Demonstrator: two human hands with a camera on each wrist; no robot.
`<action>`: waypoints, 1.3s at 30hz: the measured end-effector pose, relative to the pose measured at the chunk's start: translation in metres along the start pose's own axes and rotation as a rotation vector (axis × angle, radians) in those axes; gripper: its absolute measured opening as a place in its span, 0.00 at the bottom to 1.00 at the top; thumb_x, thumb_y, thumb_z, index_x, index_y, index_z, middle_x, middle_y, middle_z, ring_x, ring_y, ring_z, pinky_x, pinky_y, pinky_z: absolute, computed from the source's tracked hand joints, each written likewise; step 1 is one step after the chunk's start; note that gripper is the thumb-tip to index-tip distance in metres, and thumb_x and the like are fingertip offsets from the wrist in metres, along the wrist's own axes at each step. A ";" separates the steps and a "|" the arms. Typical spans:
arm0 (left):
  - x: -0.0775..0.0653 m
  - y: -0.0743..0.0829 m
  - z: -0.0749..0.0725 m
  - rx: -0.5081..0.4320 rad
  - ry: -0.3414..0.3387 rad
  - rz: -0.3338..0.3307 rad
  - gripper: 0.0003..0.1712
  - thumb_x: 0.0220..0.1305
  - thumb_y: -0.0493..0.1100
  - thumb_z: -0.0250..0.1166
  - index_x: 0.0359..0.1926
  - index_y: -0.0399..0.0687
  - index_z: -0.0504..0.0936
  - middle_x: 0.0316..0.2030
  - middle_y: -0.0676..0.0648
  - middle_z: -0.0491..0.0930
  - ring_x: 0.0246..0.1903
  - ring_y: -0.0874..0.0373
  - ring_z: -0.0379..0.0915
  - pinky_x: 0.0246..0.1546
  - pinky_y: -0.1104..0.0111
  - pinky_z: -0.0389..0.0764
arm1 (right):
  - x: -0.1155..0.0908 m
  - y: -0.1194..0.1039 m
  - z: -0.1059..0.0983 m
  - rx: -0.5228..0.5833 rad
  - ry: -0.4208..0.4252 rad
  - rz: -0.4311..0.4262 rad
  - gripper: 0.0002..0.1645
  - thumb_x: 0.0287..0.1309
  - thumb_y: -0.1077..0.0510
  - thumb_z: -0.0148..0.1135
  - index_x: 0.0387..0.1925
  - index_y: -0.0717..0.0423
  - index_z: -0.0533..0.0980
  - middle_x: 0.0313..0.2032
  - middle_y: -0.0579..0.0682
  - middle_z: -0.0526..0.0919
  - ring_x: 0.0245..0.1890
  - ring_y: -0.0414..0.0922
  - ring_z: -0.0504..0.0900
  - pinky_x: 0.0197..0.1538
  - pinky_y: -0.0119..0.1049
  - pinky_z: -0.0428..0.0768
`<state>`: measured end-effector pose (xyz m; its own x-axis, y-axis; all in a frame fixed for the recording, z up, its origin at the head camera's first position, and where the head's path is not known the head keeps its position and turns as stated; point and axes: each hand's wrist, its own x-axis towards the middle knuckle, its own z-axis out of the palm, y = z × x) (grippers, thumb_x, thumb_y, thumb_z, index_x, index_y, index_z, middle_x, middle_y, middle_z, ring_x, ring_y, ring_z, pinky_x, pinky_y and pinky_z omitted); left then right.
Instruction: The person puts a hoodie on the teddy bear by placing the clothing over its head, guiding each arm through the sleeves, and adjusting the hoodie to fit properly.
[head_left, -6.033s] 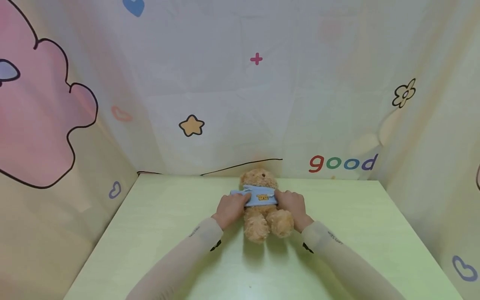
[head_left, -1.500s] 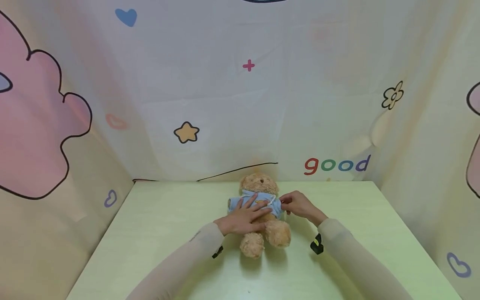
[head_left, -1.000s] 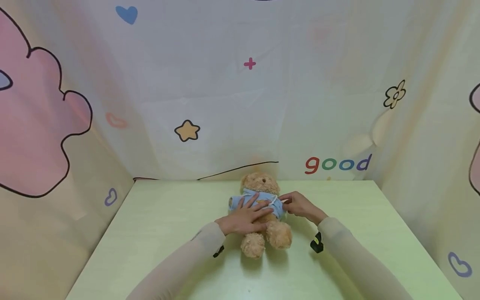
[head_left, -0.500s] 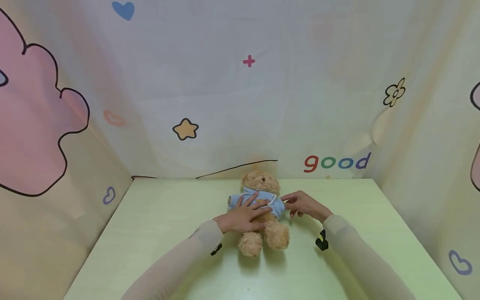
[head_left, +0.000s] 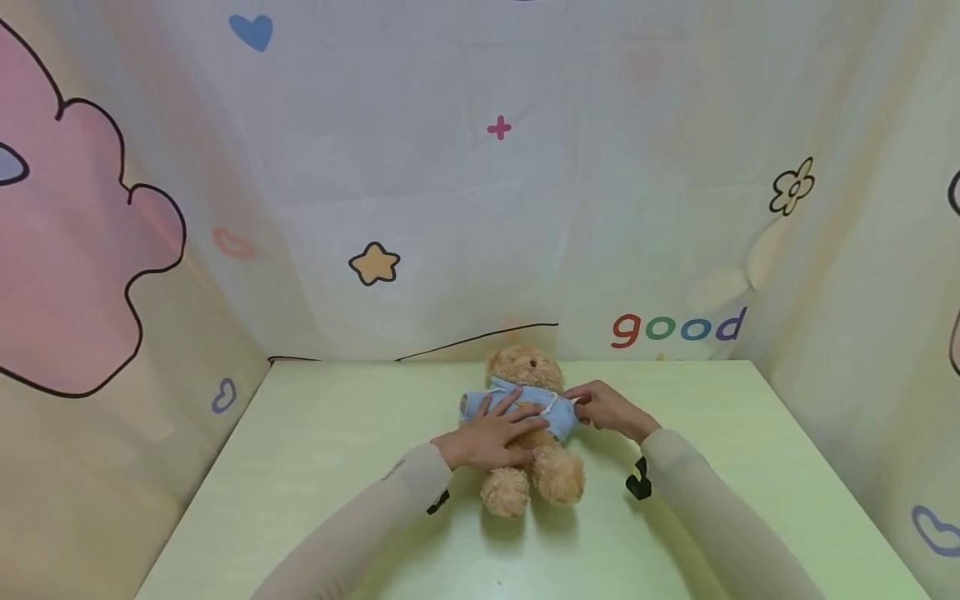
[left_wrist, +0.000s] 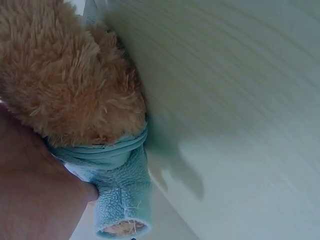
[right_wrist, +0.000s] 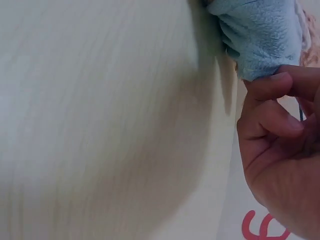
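A light-brown teddy bear (head_left: 562, 475) in a light-blue hoodie (head_left: 531, 393) lies on its back, head toward the rear wall. My left hand (head_left: 487, 440) rests on its belly and the hoodie's front with fingers spread, partly covering the yellow print. My right hand (head_left: 611, 410) pinches the end of the hoodie sleeve on the right side. In the right wrist view, fingertips hold that blue sleeve (right_wrist: 260, 37). The other sleeve (left_wrist: 122, 205) sticks out freely in the left wrist view, brown fur showing inside its opening. The bear's paw in the pinched sleeve is not visible.
A pale green table (head_left: 337, 433) lies under the bear. Behind it hangs a printed cloth wall (head_left: 450, 208) with a star (head_left: 374, 263) and the word "good" (head_left: 678, 327). Similar cloth encloses the left and right sides.
Six seconds ago both hands gripped the bear's sides; since then the left hand has moved onto its belly and the right to the sleeve. Over the last second, the sleeve shifts slightly rightward.
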<state>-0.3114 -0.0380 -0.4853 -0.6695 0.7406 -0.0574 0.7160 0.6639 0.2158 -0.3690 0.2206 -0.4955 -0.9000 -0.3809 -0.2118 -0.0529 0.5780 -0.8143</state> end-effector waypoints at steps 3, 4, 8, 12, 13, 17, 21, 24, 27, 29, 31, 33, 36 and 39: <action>-0.001 0.002 -0.001 -0.002 0.001 0.013 0.34 0.67 0.69 0.38 0.71 0.71 0.50 0.73 0.62 0.43 0.74 0.52 0.21 0.68 0.41 0.36 | 0.001 0.004 -0.003 0.068 -0.005 0.022 0.23 0.57 0.68 0.47 0.53 0.55 0.76 0.17 0.47 0.72 0.17 0.40 0.65 0.20 0.32 0.62; -0.002 0.002 -0.001 -0.005 0.001 0.020 0.33 0.67 0.68 0.38 0.71 0.71 0.50 0.73 0.62 0.43 0.74 0.52 0.22 0.68 0.41 0.36 | 0.000 0.005 -0.004 0.095 -0.016 0.026 0.22 0.58 0.68 0.47 0.53 0.56 0.76 0.19 0.48 0.73 0.19 0.40 0.66 0.21 0.32 0.64; -0.005 0.001 -0.001 0.001 0.001 0.027 0.34 0.67 0.67 0.39 0.71 0.71 0.48 0.73 0.61 0.41 0.74 0.51 0.21 0.68 0.40 0.37 | -0.005 0.008 -0.010 0.155 -0.089 0.018 0.21 0.61 0.64 0.50 0.56 0.55 0.74 0.25 0.53 0.78 0.24 0.44 0.73 0.25 0.33 0.69; -0.008 -0.002 -0.003 0.011 0.012 0.008 0.34 0.67 0.67 0.40 0.71 0.71 0.47 0.73 0.61 0.41 0.73 0.51 0.20 0.67 0.40 0.37 | -0.011 0.004 -0.014 0.125 -0.136 -0.024 0.23 0.63 0.57 0.53 0.60 0.51 0.71 0.34 0.60 0.83 0.30 0.48 0.81 0.27 0.35 0.74; -0.007 -0.001 -0.003 0.011 0.016 0.006 0.34 0.67 0.67 0.40 0.71 0.71 0.48 0.73 0.61 0.42 0.74 0.51 0.21 0.67 0.39 0.37 | -0.012 0.003 -0.014 0.111 -0.140 -0.030 0.23 0.63 0.56 0.54 0.60 0.51 0.70 0.36 0.60 0.84 0.31 0.50 0.82 0.28 0.36 0.75; -0.006 -0.001 -0.004 0.018 0.019 0.012 0.34 0.67 0.68 0.39 0.71 0.71 0.48 0.73 0.61 0.42 0.74 0.50 0.21 0.67 0.39 0.38 | -0.018 -0.004 -0.012 0.029 -0.130 -0.025 0.27 0.63 0.52 0.55 0.62 0.52 0.68 0.40 0.58 0.84 0.34 0.51 0.84 0.28 0.39 0.78; -0.005 0.000 -0.001 0.016 0.012 0.005 0.34 0.67 0.68 0.39 0.71 0.71 0.49 0.73 0.61 0.42 0.74 0.50 0.21 0.67 0.39 0.38 | -0.021 -0.011 -0.004 -0.112 -0.045 -0.077 0.27 0.61 0.48 0.57 0.59 0.54 0.70 0.38 0.54 0.85 0.30 0.51 0.85 0.24 0.40 0.77; -0.006 0.000 0.000 0.017 0.015 -0.004 0.34 0.67 0.68 0.39 0.71 0.71 0.49 0.73 0.61 0.43 0.74 0.50 0.21 0.67 0.39 0.38 | -0.019 -0.014 0.002 -0.221 0.038 -0.136 0.24 0.60 0.50 0.58 0.56 0.55 0.74 0.33 0.53 0.85 0.23 0.51 0.84 0.23 0.39 0.76; -0.005 0.000 0.000 0.013 0.022 -0.001 0.34 0.67 0.68 0.39 0.71 0.70 0.50 0.73 0.61 0.43 0.74 0.50 0.22 0.67 0.39 0.38 | -0.017 -0.016 0.007 -0.287 0.092 -0.156 0.22 0.60 0.53 0.58 0.55 0.55 0.74 0.28 0.54 0.84 0.18 0.50 0.81 0.22 0.36 0.74; -0.004 0.000 0.000 0.013 0.022 0.003 0.33 0.67 0.68 0.38 0.71 0.70 0.50 0.73 0.61 0.43 0.74 0.50 0.22 0.67 0.39 0.38 | -0.014 -0.016 0.009 -0.330 0.118 -0.152 0.21 0.60 0.54 0.57 0.54 0.54 0.75 0.26 0.54 0.83 0.15 0.47 0.78 0.21 0.35 0.73; -0.003 0.000 0.000 0.014 0.019 0.009 0.34 0.67 0.68 0.38 0.71 0.70 0.49 0.73 0.61 0.43 0.74 0.50 0.22 0.67 0.39 0.38 | -0.013 -0.016 0.011 -0.379 0.138 -0.157 0.20 0.60 0.55 0.56 0.53 0.54 0.76 0.26 0.53 0.83 0.16 0.43 0.76 0.21 0.34 0.73; -0.002 0.000 0.001 0.013 0.016 0.011 0.34 0.67 0.68 0.38 0.71 0.70 0.49 0.73 0.61 0.43 0.74 0.50 0.22 0.67 0.39 0.38 | -0.012 -0.017 0.013 -0.433 0.162 -0.156 0.19 0.59 0.55 0.56 0.52 0.54 0.77 0.27 0.51 0.83 0.18 0.40 0.74 0.22 0.33 0.72; -0.002 0.001 0.001 0.009 0.013 0.010 0.34 0.67 0.68 0.39 0.71 0.70 0.50 0.73 0.61 0.43 0.74 0.51 0.22 0.67 0.39 0.38 | -0.012 -0.022 0.014 -0.540 0.204 -0.168 0.18 0.58 0.56 0.57 0.50 0.53 0.79 0.30 0.49 0.84 0.23 0.39 0.76 0.25 0.33 0.72; -0.001 0.002 0.000 0.010 0.012 0.002 0.34 0.67 0.68 0.39 0.71 0.71 0.50 0.73 0.61 0.43 0.74 0.51 0.22 0.67 0.39 0.38 | -0.012 -0.026 0.016 -0.651 0.244 -0.158 0.17 0.57 0.55 0.59 0.48 0.51 0.80 0.33 0.49 0.85 0.26 0.40 0.79 0.27 0.34 0.74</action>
<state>-0.3096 -0.0375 -0.4845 -0.6702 0.7407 -0.0455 0.7193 0.6635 0.2059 -0.3501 0.1987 -0.4802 -0.9273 -0.3674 0.0712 -0.3700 0.8717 -0.3213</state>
